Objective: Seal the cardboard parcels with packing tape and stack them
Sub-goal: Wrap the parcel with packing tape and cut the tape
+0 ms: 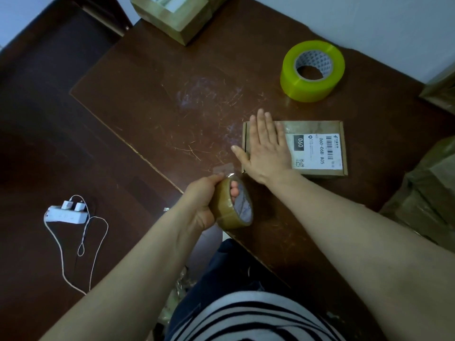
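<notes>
The left hand grips a brown tape roll, fingers through its core, a short clear tail sticking up. The right hand lies flat, fingers straight, on a small labelled cardboard parcel. Both are over a scratched dark-brown table, which also carries a yellow-green tape roll and a taped box near the white wall. A white power strip lies on the dark floor.
</notes>
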`<state>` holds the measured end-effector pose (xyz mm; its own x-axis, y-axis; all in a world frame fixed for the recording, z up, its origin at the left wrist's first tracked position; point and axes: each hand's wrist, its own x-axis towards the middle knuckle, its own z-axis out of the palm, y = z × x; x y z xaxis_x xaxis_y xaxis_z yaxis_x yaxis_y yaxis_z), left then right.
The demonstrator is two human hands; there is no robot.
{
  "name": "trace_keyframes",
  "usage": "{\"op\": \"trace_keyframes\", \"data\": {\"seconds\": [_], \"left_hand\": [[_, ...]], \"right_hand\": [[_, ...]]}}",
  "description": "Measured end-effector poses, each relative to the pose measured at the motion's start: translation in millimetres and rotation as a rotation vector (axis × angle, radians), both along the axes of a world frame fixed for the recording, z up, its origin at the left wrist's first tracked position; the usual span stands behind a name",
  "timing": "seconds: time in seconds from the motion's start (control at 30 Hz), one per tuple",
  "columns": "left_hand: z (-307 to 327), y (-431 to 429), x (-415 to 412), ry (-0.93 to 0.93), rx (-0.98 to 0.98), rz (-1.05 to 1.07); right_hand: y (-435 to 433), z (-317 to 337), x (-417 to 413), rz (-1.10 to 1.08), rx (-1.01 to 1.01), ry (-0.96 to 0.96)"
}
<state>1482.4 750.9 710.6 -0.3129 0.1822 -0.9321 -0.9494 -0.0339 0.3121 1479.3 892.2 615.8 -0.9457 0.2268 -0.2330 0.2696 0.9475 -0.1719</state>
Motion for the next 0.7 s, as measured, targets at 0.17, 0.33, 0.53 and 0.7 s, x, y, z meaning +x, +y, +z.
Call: {"op": "trace_keyframes", "data": {"seconds": [0.17,0.33,0.53,0.7], "left_hand": [[4.7,-3.5,-8.6,0.066,0.018,0.001],[6.8,-8.4,-11.8,0.174,-0.003,-0.027],[11.0,-9.6,-12.9,0.279,0.012,-0.082],[17.3,-3.9,-7.0,0.453,0.060,-0.161]], "right_hand": [[3.1,-0.3,3.9,0.017,-0.027,0.028],[-6.9,0.9,15.7,0.053,0.021,0.013],[-11.0,0.4,27.6,0.091,0.030,0.011],[7.3,44.8,26.8,-0.285,-0.735,0.258]]}}
